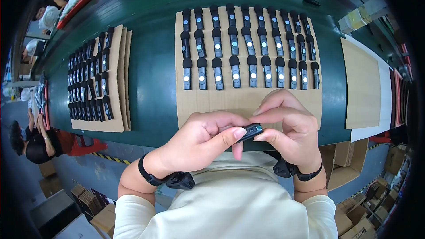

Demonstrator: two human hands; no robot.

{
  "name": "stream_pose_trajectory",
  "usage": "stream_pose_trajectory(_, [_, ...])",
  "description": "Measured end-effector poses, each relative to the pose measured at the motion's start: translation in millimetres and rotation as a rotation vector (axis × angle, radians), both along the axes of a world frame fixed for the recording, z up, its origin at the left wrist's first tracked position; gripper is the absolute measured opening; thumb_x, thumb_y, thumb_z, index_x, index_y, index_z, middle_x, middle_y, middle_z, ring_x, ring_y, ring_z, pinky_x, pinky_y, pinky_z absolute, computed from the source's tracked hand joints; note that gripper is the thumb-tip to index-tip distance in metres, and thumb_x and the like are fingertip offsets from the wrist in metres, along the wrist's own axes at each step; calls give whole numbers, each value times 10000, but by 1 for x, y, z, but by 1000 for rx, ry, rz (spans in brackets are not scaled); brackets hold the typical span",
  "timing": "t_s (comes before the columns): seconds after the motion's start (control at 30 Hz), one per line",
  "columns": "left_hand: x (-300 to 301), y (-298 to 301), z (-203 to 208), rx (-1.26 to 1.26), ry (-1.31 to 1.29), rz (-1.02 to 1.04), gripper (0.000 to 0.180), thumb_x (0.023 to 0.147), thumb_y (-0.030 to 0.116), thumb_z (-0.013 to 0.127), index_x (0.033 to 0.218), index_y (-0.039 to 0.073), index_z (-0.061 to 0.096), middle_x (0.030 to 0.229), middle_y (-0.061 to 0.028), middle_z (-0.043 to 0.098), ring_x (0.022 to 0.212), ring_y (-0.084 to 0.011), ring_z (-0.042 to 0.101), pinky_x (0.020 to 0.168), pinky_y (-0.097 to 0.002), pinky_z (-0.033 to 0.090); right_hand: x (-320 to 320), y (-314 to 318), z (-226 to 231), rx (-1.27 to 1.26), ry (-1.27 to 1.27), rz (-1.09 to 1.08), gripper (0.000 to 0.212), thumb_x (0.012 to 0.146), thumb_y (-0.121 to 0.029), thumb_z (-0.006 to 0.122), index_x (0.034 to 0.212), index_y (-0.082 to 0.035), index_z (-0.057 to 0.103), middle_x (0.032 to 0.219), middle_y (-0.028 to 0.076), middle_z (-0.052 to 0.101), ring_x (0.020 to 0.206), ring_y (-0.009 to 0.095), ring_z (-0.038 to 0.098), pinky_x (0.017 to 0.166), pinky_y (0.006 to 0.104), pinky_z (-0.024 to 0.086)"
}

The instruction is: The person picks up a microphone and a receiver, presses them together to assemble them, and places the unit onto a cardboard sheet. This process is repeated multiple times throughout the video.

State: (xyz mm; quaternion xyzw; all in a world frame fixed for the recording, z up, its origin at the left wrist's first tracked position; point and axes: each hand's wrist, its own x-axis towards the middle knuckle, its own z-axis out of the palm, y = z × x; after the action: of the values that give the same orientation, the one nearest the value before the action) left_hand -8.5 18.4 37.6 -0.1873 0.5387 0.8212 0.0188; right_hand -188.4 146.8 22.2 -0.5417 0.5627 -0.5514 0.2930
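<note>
In front of my chest, my left hand (192, 139) grips a small black clip-on microphone (253, 131) between its thumb and curled fingers. My right hand (292, 128) pinches at the right end of that same microphone, thumb below and forefinger above. The fingertips cover part of it, and no foam tip shows on it. Just beyond my hands, a cardboard sheet (212, 104) carries three rows of black clip-on microphones (236, 75). These have foam tips pointing away from me, and most show a pale round spot on the body.
On the green table (152, 62), stacked cardboard sheets (119, 106) at left bear more microphones (90, 68). A lone black piece (312, 1) lies far right, near a pale box (364, 14). Bare cardboard (363, 84) lies at right. Another person (40, 144) sits at far left.
</note>
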Motion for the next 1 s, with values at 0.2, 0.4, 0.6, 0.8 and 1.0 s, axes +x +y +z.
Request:
stream_pose_trajectory(0.2, [7,3,3,-441,137,246,315,891,140,678,1108,-77,608,983,-137,673,892,-195,641,973,-381,456,2,0,-6,-93,-56,-51,263,722,-80,815,940,20,706,956,119,633,883,211,598,769,303,481])
stream_pose_trajectory(0.4, [13,6,-18,-797,299,363,329,764,93,775,1033,-39,638,965,-119,677,913,-233,638,1057,-490,382,7,0,-13,-140,-60,-3,311,729,-72,812,997,5,674,973,127,635,875,230,598,770,325,482])
stream_pose_trajectory(0.6, [11,3,-17,-944,356,357,270,747,61,757,981,-16,643,897,-102,669,865,-232,638,1042,-540,383,15,-1,-9,-128,2,1,289,766,-70,774,1010,-4,633,910,124,634,833,245,586,757,343,458])
stream_pose_trajectory(0.8, [10,3,-17,-980,382,348,255,732,27,727,971,-8,644,880,-105,667,841,-240,642,1036,-552,387,12,-7,-11,-245,223,1,336,724,-37,781,1025,-10,635,874,120,654,775,274,597,707,363,469])
stream_pose_trajectory(1.0, [10,0,-16,-1057,403,336,254,711,12,708,958,-8,652,848,-103,667,797,-246,650,1029,-569,391,13,-8,-10,-259,242,-2,410,679,9,787,1057,-20,631,877,117,664,759,293,604,696,380,486])
